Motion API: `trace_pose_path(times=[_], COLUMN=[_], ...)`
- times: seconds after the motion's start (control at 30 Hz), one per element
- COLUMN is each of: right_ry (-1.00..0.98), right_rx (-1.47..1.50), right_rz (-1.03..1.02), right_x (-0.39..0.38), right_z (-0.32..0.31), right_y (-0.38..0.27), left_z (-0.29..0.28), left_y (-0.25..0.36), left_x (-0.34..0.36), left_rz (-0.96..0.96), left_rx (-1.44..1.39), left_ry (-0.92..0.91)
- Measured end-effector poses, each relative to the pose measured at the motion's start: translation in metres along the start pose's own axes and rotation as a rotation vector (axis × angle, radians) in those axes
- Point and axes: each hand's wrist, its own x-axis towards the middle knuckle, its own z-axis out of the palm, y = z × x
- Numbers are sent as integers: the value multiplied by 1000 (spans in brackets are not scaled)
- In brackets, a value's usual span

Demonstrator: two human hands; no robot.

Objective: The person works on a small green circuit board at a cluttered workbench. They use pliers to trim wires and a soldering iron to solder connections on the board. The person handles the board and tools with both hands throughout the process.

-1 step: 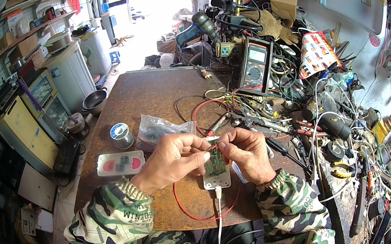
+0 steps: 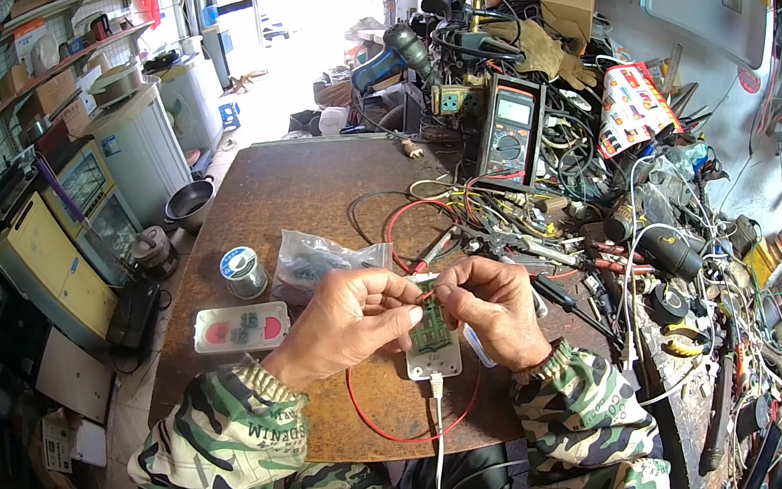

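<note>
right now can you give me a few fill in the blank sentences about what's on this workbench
1. Both hands, the left hand and the right hand, meet over a small green ____ board.
2. The white cable plugged into the white device runs toward the person, off the ____ edge of the table.
3. The solder spool stands to the ____ of the clear plastic bag.
4. The loose wire looping under the hands is ____.

Missing words: circuit; near; left; red

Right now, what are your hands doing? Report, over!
Left hand and right hand both pinch a small green circuit board over its white case. Red wire loops below. Clear bag lies just behind.
</note>
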Motion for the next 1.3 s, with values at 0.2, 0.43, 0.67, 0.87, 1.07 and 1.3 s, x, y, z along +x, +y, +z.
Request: trace_pose_path(times=[0.2, 0.43, 0.67, 0.87, 1.07, 1.3], right_ry=[-29, -67, -71, -86, -143, -127], right_rx=[-30, -49, -4, -73, -378, -318], right_rz=[1, -17, -16, -57, -122, 7], right_x=[-1, -1, -2, -2, -1, -3], right_z=[-2, 0, 4, 1, -4, -5], right_y=[2, -1, -2, 3, 2, -2], left_z=[4, 3, 4, 4, -5, 1], left_y=[5, 7, 8, 10, 9, 5], left_x=[1, -2, -1, -2, -1, -1], left_rz=[9, -3, 19, 7, -95, -17], left_rx=[36, 83, 100, 108, 140, 118], left_ry=[12, 52, 71, 67, 12, 27])
